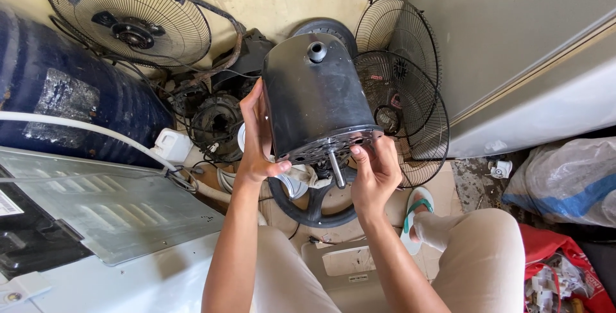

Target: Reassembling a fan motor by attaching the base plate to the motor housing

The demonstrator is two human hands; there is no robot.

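Gripping from both sides, a black cylindrical motor housing is held up in mid-air between the left hand and the right hand. The left fingers are curled round the housing's side wall, with the thumb hooked under its lower rim; the right fingertips are pinched against the rim on the opposite side, just beside the steel shaft that projects from the perforated end plate. Neither hand is released.

The step in hand is judged to be an inspection or turning-over of the motor, with the shaft end tipped toward the wearer. A further turn would call for one hand to be re-seated while the weight is borne by the other, since the smooth casing offers little purchase.

The housing is seen as a dusty, scuffed black drum, with a short grey stub at the far end cap and a ring of vent holes on the near plate. Beyond the fingertips, wire fan guards are leant against the wall; a further wire guard is propped past the left fingers. Below the hands a dark ring-shaped part lies on the floor, and a blue drum stands well off to the left.
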